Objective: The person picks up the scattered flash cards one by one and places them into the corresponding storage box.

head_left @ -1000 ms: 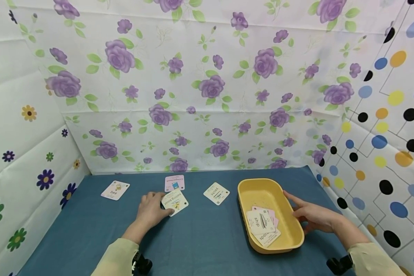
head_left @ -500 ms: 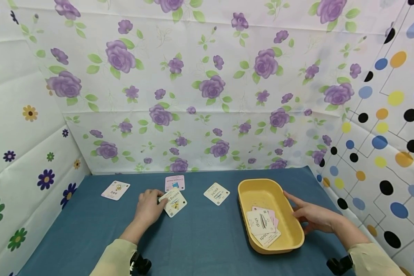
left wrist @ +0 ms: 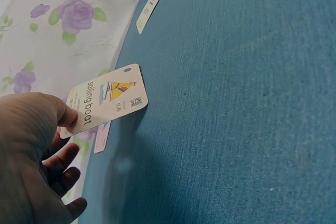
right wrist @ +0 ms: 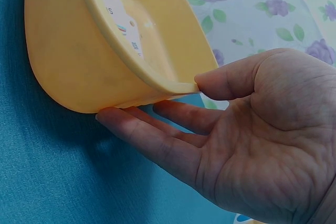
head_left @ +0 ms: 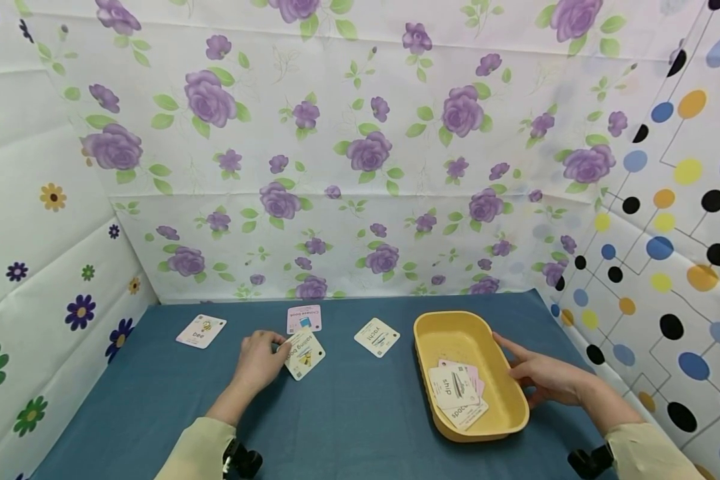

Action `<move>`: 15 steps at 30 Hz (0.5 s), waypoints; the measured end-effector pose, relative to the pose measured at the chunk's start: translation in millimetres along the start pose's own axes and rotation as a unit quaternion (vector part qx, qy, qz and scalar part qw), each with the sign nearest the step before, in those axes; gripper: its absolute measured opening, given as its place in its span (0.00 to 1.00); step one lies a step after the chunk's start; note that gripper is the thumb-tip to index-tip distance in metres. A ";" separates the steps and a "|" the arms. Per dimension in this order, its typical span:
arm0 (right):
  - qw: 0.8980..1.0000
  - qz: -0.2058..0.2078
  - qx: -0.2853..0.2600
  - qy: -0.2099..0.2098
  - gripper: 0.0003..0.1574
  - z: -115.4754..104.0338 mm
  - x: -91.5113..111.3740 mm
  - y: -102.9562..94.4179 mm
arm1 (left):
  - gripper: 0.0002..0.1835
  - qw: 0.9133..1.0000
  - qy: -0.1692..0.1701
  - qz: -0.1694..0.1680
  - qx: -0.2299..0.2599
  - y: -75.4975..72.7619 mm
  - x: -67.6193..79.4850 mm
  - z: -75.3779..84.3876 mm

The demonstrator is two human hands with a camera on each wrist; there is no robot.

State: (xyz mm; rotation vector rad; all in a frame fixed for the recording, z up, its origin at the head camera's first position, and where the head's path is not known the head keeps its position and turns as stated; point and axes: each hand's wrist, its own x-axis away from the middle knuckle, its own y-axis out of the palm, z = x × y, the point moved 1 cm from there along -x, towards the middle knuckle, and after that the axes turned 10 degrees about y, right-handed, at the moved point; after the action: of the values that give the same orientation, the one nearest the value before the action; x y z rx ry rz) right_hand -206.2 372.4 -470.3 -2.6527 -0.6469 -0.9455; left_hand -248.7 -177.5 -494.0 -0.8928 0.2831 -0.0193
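Observation:
My left hand (head_left: 261,360) pinches a "sailing boat" card (left wrist: 107,100) by one corner between thumb and fingers. In the head view this card overlaps the lower edge of the pink "Chinese book" card (head_left: 303,318). In the left wrist view its picture of a yellow-sailed boat shows. My right hand (head_left: 549,378) holds the side of a yellow plastic basin (head_left: 498,373), thumb at the rim and fingers along the outer wall below. Several cards lie in the basin, a "ship" card (head_left: 450,385) on top.
A "bee" card (head_left: 201,331) lies at the back left of the blue-covered table (head_left: 348,427). A "yacht" card (head_left: 377,337) lies between the left hand and the basin. Flowered sheeting (head_left: 360,220) rises behind the table, with patterned sheets on both sides.
My left hand and the sailing boat card have shifted slightly left and the card has turned a little. The left thumb has moved across its corner. The right hand and basin stay still.

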 end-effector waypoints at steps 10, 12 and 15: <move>1.000 -0.006 -0.001 -0.003 0.57 -0.7 0.6 0.5 | 0.14 0.999 -0.012 -0.002 0.037 -3.3 0.8 -3.4; 1.000 -0.007 -0.002 -0.003 0.57 -0.8 0.8 0.6 | 0.15 0.999 -0.013 0.001 0.042 -3.7 0.9 -4.1; 1.000 -0.006 -0.002 -0.003 0.56 -0.8 1.0 0.5 | 0.16 0.999 -0.018 0.002 0.051 -3.9 1.0 -4.4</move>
State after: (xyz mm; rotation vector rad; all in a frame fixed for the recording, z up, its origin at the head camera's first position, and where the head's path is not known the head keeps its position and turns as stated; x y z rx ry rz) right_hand -205.7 371.9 -469.0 -2.6581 -0.6639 -0.9436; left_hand -248.5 -183.5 -493.9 -0.7908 0.2478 -0.0127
